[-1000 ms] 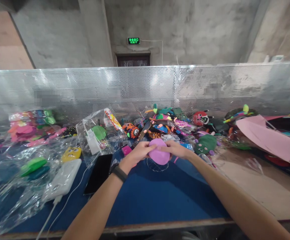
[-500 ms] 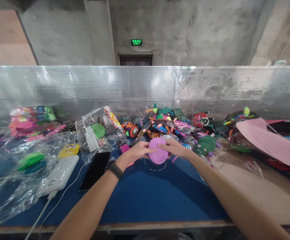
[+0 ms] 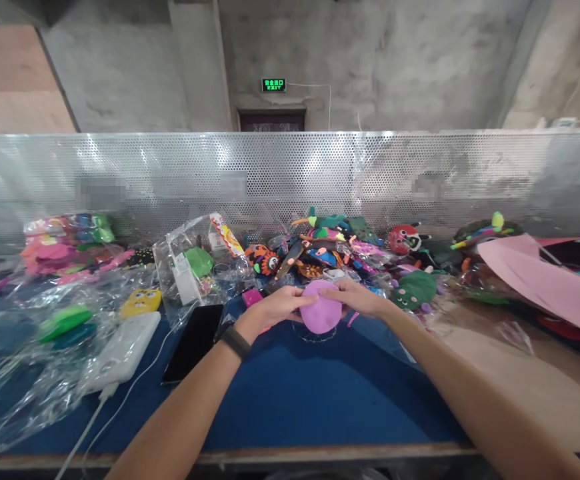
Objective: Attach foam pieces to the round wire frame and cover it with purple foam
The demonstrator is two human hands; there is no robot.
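A flat, rounded piece of purple modelling clay [image 3: 321, 313] is held up between both hands above the blue table surface [image 3: 320, 393]. My left hand [image 3: 279, 307] grips its left edge, thumb on the near face and fingers behind. My right hand [image 3: 357, 297] pinches the upper right edge, its thumb pressing the face. The fingers behind the piece are mostly hidden. Below it lies a clear round plastic item [image 3: 315, 333], partly covered by the purple piece.
Left of my arm lie a black phone [image 3: 193, 343], a white power bank [image 3: 123, 353] with a cable, and crumpled clear plastic. Colourful clay figures [image 3: 325, 250] crowd the back, before a perforated metal screen [image 3: 295, 167]. Pink sheets [image 3: 545, 280] lie at the right.
Both hands still grip the purple piece, which now looks slightly rounder and its face turned a little. The whole view has shifted slightly.
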